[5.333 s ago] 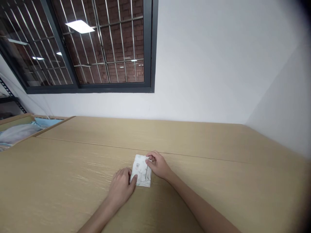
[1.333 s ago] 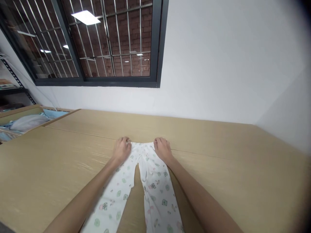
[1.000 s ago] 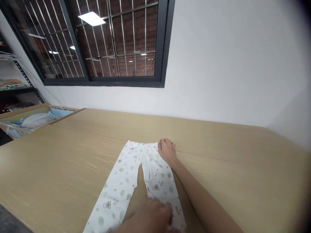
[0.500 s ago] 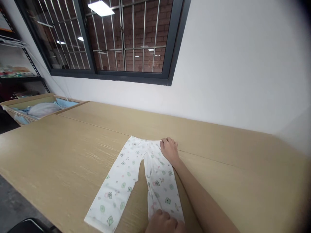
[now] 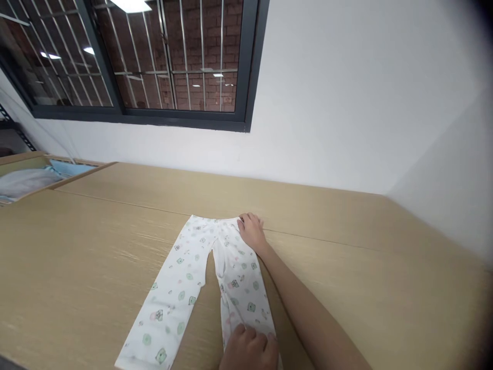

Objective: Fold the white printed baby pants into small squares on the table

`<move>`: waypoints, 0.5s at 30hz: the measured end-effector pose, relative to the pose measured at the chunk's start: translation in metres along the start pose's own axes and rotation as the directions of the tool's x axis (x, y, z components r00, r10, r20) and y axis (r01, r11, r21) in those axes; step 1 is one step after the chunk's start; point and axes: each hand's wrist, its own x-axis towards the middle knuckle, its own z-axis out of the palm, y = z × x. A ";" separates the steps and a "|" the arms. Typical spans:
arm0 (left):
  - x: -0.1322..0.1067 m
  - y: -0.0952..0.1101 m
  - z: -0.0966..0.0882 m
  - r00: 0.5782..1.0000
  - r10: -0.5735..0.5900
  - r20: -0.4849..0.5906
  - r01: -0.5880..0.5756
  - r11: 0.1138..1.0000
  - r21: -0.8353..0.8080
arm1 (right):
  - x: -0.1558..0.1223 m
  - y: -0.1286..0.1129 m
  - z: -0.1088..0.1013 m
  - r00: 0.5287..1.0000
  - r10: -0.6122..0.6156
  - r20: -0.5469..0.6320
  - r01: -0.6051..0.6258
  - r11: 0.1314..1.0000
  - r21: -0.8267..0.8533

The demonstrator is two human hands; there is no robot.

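Observation:
A pair of small white pants point(image 5: 181, 272) with green and pink animal prints lies spread on the tan table, waistband away from me and legs towards me. My right hand point(image 5: 252, 232) is at the right corner of the waistband, its fingers bent over the edge and closed on the cloth. Lower on the same leg, my left hand point(image 5: 250, 350) is curled into a fist on the fabric, gripping it near the bottom of the view. That leg shows creases along its inner side, and its hem is hidden by the left hand. The other leg lies mostly flat.
The tan tabletop point(image 5: 346, 288) has a seam running across it and meets a white wall point(image 5: 327, 103) at the back. A barred window point(image 5: 173, 61) is above. At the far left stands an open box point(image 5: 82, 172) holding pale blue and whitish items.
The view has turned to the right, so everything sits further left and the shelf is mostly out of sight. Both hands keep about the same places on the pants.

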 end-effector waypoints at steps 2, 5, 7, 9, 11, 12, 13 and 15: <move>0.001 -0.001 -0.002 0.998 -0.012 0.059 0.012 1.000 -0.009 | 0.001 0.002 0.001 1.000 0.006 0.005 -0.006 1.000 0.028; 0.004 -0.001 -0.006 0.992 -0.041 0.118 0.046 0.998 -0.036 | 0.003 0.005 0.002 0.999 0.025 0.021 -0.027 0.997 0.071; 0.005 -0.001 -0.008 0.991 -0.057 0.122 0.066 0.996 -0.065 | 0.005 0.007 0.004 0.999 0.040 0.031 -0.043 0.994 0.102; 0.006 0.000 -0.009 0.991 -0.077 0.109 0.086 0.993 -0.086 | 0.007 0.010 0.005 0.998 0.056 0.037 -0.060 0.988 0.140; 0.005 0.000 -0.011 0.992 -0.098 0.084 0.105 0.990 -0.093 | 0.008 0.011 0.005 0.997 0.073 0.037 -0.079 0.980 0.184; 0.003 0.000 -0.012 0.992 -0.109 0.070 0.115 0.989 -0.096 | 0.008 0.012 0.006 0.996 0.083 0.036 -0.089 0.974 0.209; 0.002 -0.001 -0.013 0.991 -0.120 0.057 0.125 0.987 -0.104 | 0.008 0.013 0.006 0.995 0.093 0.034 -0.099 0.967 0.237; -0.003 -0.004 -0.019 0.985 -0.168 0.026 0.170 0.976 -0.133 | 0.009 0.014 0.006 0.993 0.115 0.033 -0.119 0.947 0.299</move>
